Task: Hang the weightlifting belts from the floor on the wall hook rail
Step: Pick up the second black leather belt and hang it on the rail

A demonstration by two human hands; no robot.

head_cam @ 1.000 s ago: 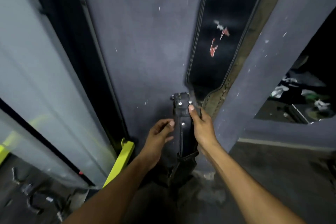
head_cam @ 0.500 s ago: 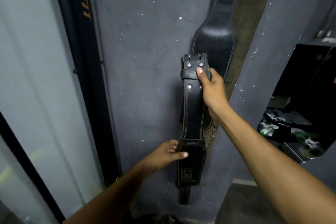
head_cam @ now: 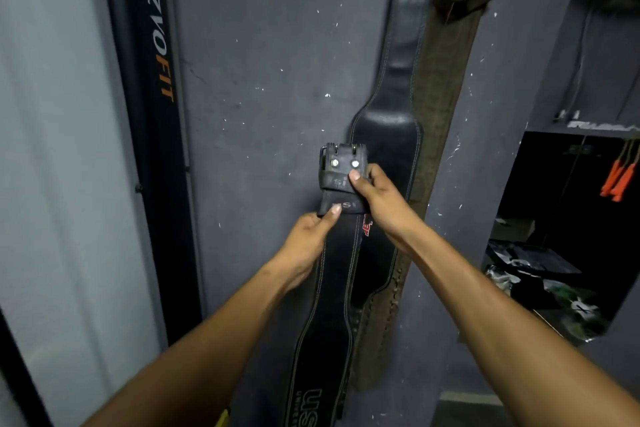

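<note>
A: How far along is the hanging?

B: Two belts hang on the wall [head_cam: 277, 45] already: a black belt [head_cam: 391, 135] and an olive belt [head_cam: 443, 80]. A third belt [head_cam: 332, 288] isn't hooked yet.

A: Where is it?

B: Upright against the wall, buckle [head_cam: 341, 158] topmost. The right hand [head_cam: 377, 198] is closed just under the buckle; the left hand [head_cam: 308, 239] pinches the strap below.

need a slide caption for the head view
Both hands, left hand and right hand, hold a black belt buckle-end up against the wall, beside two hanging belts.
</note>
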